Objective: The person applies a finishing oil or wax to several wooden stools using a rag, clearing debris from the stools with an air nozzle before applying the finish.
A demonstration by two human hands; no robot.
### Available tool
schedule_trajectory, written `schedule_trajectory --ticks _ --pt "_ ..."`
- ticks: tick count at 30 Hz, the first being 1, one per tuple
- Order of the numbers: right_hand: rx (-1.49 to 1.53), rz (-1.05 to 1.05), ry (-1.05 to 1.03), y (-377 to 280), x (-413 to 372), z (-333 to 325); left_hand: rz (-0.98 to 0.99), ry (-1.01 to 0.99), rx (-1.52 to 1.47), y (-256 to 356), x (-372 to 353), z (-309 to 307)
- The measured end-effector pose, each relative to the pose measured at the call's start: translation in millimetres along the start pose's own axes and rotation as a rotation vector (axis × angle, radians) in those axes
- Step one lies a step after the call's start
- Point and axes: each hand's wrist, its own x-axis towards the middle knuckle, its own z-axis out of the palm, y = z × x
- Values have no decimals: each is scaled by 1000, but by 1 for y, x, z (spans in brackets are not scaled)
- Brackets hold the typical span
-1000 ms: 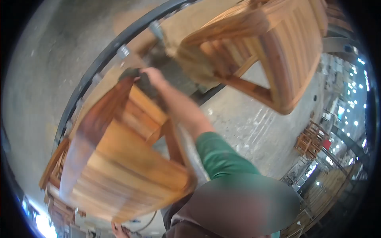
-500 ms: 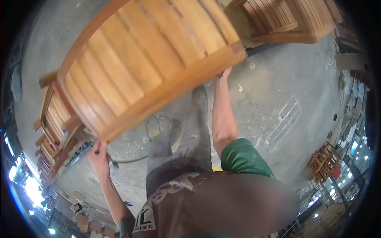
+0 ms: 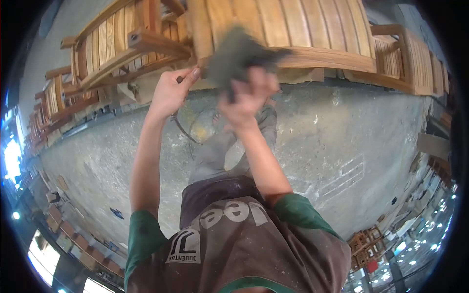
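Note:
A slatted wooden seat (image 3: pixel 293 24) lies across the top of the head view, with a plain wooden front rail (image 3: pixel 322 59). My left hand (image 3: pixel 171 93) is closed, thumb and finger pinched beside the seat's near left corner. A small dark bit shows at its fingers, too small to name. My right hand (image 3: pixel 249 97) is smeared by motion, its fingers curled round a dark green, blurred object (image 3: pixel 234 53) with a black part. This object passes in front of the front rail and slats; its kind cannot be made out.
More slatted wooden chairs (image 3: pixel 112 39) stand in a row to the left, and others (image 3: pixel 410 58) to the right. A thin dark hose (image 3: pixel 183 129) hangs below my left hand over the grey concrete floor (image 3: pixel 332 127). Stacked wooden frames (image 3: pixel 366 246) stand at lower right.
The slatted seat, tilted between both hands before, now lies level in the row. My right hand has left its edge and holds the dark green object; my left hand has moved up and right.

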Motion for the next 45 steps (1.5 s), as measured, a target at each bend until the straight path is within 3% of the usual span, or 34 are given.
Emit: schedule_trajectory --ticks 1,2,3,4,5,6,8,10,12,14,16,18,20,22,23,25,26,28,30,32,34,36,37,38,40,41,44,45 --pt "-208 -256 -85 -4 -14 17 103 25 -2 -40 5 -6" --pt "-202 -269 -107 -2 -21 29 206 51 -6 -65 7 -8" --pt "-279 -348 83 5 -28 45 506 154 342 -62 3 -13" --pt "-352 -421 286 17 -35 71 507 162 333 -70 -1 -16" --pt "-347 -423 280 33 -54 74 266 196 185 -82 -9 -17" --pt "-300 -403 -127 56 -78 73 17 227 43 -94 -21 -18" --pt "-293 -384 -215 100 -145 95 -185 225 38 -107 -39 -12" --pt "-306 -364 -374 147 -219 126 -220 181 10 -131 -43 -4" --pt "-330 -339 -427 170 -233 151 -238 159 16 -131 -40 3" --pt "-144 -286 -478 171 -238 169 -261 121 42 -120 -24 5" --pt "-112 -126 -381 155 -255 190 -71 192 -34 -101 -9 0" --pt "-98 67 -433 120 -255 181 91 283 19 -66 19 -5" --pt "-60 461 -514 90 -259 169 253 378 6 -22 43 -5" --pt "161 1061 -105 73 -258 193 192 537 150 20 59 -2" --pt "156 1058 -84 80 -242 204 199 549 181 27 70 -10" --pt "1574 1755 771 91 -204 212 178 534 211 52 75 -5" --pt "1580 1757 791 98 -192 202 183 528 226 55 78 -5" --pt "1475 1524 758 124 -167 172 307 630 398 54 94 -12" --pt "1396 1579 861 183 -144 144 308 621 340 62 95 -7" --pt "1425 1467 977 255 -170 126 131 551 372 66 102 -26" --pt "1173 1340 834 290 -127 61 94 530 214 73 111 -32" --pt "960 1536 795 284 -53 -31 60 470 181 90 112 -35" --pt "959 1655 869 303 -36 -68 55 468 162 96 120 -35" --pt "1102 1529 836 334 -55 -105 55 480 147 98 128 -41" --pt "1418 1118 754 340 8 -155 -26 372 101 103 148 -49" --pt "1434 1106 732 350 38 -166 -20 390 84 108 154 -46" --pt "1066 1431 249 375 136 -158 -65 404 -70 128 173 -41" --pt "997 1425 100 375 165 -139 -69 380 -152 134 177 -41"
